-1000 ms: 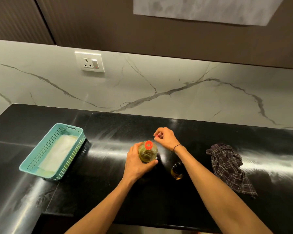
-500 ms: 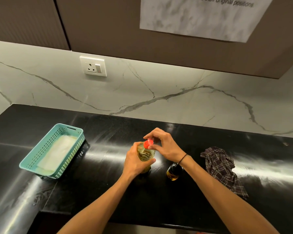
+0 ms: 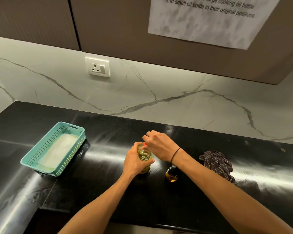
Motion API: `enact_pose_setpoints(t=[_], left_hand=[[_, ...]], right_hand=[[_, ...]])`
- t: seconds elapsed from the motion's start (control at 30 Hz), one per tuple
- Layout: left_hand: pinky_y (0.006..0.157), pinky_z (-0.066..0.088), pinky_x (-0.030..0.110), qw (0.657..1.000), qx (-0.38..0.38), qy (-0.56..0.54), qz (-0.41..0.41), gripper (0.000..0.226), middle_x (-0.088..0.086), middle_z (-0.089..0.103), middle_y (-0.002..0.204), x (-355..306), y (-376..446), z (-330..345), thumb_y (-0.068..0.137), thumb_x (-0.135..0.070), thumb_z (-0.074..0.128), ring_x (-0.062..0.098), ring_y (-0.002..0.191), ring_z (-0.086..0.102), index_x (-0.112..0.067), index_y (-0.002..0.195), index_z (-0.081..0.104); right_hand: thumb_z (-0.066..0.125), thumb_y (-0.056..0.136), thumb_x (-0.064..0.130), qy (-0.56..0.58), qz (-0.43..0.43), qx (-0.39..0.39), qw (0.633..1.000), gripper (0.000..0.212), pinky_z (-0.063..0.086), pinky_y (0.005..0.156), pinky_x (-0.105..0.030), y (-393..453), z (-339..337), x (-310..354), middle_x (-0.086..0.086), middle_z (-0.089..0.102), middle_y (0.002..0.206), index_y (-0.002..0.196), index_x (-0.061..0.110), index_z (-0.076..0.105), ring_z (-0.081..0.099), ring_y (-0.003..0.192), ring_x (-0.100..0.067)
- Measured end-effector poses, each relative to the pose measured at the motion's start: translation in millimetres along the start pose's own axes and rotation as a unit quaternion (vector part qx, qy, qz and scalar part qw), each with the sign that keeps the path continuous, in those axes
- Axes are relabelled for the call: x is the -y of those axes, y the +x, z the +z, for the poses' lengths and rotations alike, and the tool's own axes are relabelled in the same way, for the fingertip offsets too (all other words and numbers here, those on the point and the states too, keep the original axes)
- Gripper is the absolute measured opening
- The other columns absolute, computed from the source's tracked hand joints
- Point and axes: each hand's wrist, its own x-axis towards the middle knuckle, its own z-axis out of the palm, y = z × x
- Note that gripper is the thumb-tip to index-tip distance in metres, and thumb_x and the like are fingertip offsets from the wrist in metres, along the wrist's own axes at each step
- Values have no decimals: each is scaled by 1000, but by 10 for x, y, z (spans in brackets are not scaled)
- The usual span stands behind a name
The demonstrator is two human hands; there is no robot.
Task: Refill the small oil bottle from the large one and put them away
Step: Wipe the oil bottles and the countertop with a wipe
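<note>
Countertop [image 3: 210, 191]: hands around large bottle [image 3: 145, 156]

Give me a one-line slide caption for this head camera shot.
Left hand steadies large oil bottle; right hand grips its red cap.

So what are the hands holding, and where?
The left hand grips the large oil bottle around its body; the right hand has its fingers on the red cap.
</note>
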Motion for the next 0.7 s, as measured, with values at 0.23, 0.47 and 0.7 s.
enact_pose_setpoints(t=[0.23, 0.47, 0.7], left_hand=[[84, 63, 38, 1000, -3, 17, 9, 69, -17, 67, 105, -64, -29, 30, 58, -64, 88, 8, 99, 68, -47, 110, 46], [82, 64, 42, 998, 10, 62, 15, 79, -14, 70, 108, -49, 54, -54, 58, -67, 91, 13, 99, 70, -39, 118, 47], [74, 62, 38, 999, -23, 44, 20, 64, -17, 68, 93, 14, 47, 13, 59, -64, 86, 9, 86, 68, -46, 102, 44]], right_hand=[[35, 109, 51, -120, 57, 18, 991, 54, 31, 49, -31, 29, 74, 15, 3, 40, 56, 71, 17, 52, 34, 46, -12], [37, 107, 55, -179, -126, 48, 975, 45, 33, 52, -34, 139, -25, -202, 1, 47, 62, 83, 17, 48, 39, 49, -15], [39, 107, 47, -135, 23, 30, 990, 58, 26, 49, -32, 135, 37, -37, 5, 27, 48, 55, 21, 36, 18, 43, -11]])
